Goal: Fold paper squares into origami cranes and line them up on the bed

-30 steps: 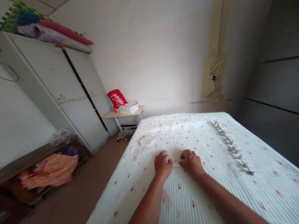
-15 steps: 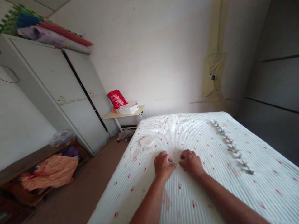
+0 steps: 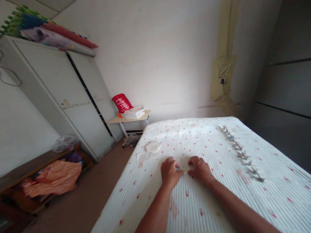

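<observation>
My left hand (image 3: 170, 170) and my right hand (image 3: 199, 169) rest low over the white quilted mattress (image 3: 194, 207) with red spots. Between them lies a small pale piece of folded paper (image 3: 185, 170), pinched at its left end by my left thumb and fingers. The curled fingers of my right hand grip the other end. Its exact folds are too small to make out. Beyond my left hand are several loose printed paper squares (image 3: 153, 147). To the right, a row of small folded paper cranes (image 3: 243, 156) runs along the mattress.
A small table (image 3: 114, 120) at the far left bears a red bag (image 3: 122, 102) and a white box (image 3: 134, 114). A grey cabinet (image 3: 55, 81) with rolled mats (image 3: 55, 38) on top stands left. An orange plastic bag (image 3: 53, 178) lies on a low wooden shelf.
A little more of the folded paper shows between my fingers, my hands otherwise holding almost the same place. The camera view has shifted slightly.
</observation>
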Demonstrator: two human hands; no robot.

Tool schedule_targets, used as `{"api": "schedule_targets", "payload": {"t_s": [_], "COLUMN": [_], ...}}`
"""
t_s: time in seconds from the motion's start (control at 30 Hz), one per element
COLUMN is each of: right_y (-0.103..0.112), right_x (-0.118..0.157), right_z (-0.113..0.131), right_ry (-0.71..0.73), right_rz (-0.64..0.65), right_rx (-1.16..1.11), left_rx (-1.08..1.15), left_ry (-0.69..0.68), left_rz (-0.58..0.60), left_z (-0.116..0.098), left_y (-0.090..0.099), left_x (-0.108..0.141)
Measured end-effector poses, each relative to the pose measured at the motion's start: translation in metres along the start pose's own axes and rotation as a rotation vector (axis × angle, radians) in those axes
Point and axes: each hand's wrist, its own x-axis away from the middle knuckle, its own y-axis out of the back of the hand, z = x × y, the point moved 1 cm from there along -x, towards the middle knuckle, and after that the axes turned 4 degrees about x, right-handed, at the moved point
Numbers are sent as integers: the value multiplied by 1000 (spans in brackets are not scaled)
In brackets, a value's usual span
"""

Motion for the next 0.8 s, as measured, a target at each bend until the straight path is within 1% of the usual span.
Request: {"api": "schedule_targets", "payload": {"t_s": [0.27,0.37,0.47,0.6,0.8], "right_y": [-1,-4,-6,-4,-2], "right_x": [-7,-6,-1,1,1], "right_z": [-8,-5,2,7,8], "right_ry": [-7,-31,-37,-49,-54], "right_rz": [15,-39,-105,-105,-95], "right_rx": [-80,-59,6,36,29], "left_rx": [18,20,-6,-31,-62], "left_ry": [-2,-7,-9,28,81], "left_rz": [-9,-20,-5,17,4], "left_z": [3,4,2,-2,-11], "left_y": [-2,-3,-3,-1,-1], "left_x": [0,-1,-2,-3,-5]}}
